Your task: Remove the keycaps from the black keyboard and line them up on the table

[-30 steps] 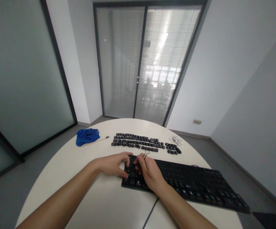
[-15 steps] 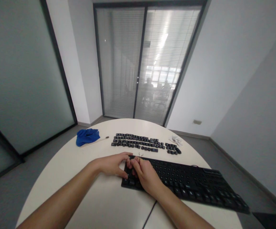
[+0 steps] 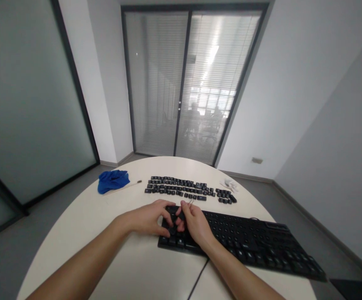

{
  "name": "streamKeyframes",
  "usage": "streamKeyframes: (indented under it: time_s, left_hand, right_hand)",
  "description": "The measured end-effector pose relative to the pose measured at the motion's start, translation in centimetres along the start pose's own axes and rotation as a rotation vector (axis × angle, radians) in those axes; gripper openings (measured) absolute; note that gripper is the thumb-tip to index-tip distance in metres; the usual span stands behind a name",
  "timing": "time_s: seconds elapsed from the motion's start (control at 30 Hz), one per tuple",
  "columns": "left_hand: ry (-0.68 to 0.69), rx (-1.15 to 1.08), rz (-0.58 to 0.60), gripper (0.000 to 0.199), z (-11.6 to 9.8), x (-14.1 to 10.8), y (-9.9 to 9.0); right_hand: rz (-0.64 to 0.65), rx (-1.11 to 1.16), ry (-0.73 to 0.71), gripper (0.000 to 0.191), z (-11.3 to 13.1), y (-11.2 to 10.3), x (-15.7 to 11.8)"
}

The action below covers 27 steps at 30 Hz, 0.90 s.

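Note:
A black keyboard lies slanted on the table; many key positions show small round mounts, while keycaps remain along its near rows and right part. My left hand rests at the keyboard's left end, thumb and fingers apart around its corner; a small dark piece is near the thumb. My right hand is closed just beside it, over the left part of the keyboard. From its pinched fingers a thin metal wire tool sticks out at the top. Loose black keycaps lie in rows beyond the keyboard.
On the white round table, a blue cloth and a thin brush lie at the left. A crumpled whitish item is at the far right, near a smaller keycap group. A cable runs towards me.
My right hand has moved slightly right and turned, parting from my left fingers. The wire tool now slants up from its fingertips. My left hand has stayed at the keyboard's corner.

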<state>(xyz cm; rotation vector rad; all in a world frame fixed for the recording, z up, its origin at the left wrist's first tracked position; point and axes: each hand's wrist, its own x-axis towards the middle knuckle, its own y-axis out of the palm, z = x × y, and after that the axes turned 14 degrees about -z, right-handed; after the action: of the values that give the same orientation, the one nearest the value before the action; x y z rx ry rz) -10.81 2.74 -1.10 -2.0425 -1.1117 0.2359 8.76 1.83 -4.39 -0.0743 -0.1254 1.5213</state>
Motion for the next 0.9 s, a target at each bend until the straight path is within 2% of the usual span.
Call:
streamKeyframes:
  time_s: [0.3,0.53,0.9]
  left_hand:
    - [0.025,-0.003,0.01,0.017,0.0,0.37,0.06]
    - [0.136,0.026,0.025,0.014,-0.2,0.71,-0.17]
    - [0.136,-0.039,-0.018,0.012,-0.09,0.75,-0.31]
  right_hand:
    - [-0.037,0.021,-0.007,0.052,0.03,0.08,-0.09]
    - [-0.042,0.048,-0.006,0.052,-0.18,0.02,0.05]
    - [-0.141,0.168,0.04,0.053,0.0,-0.13,0.39]
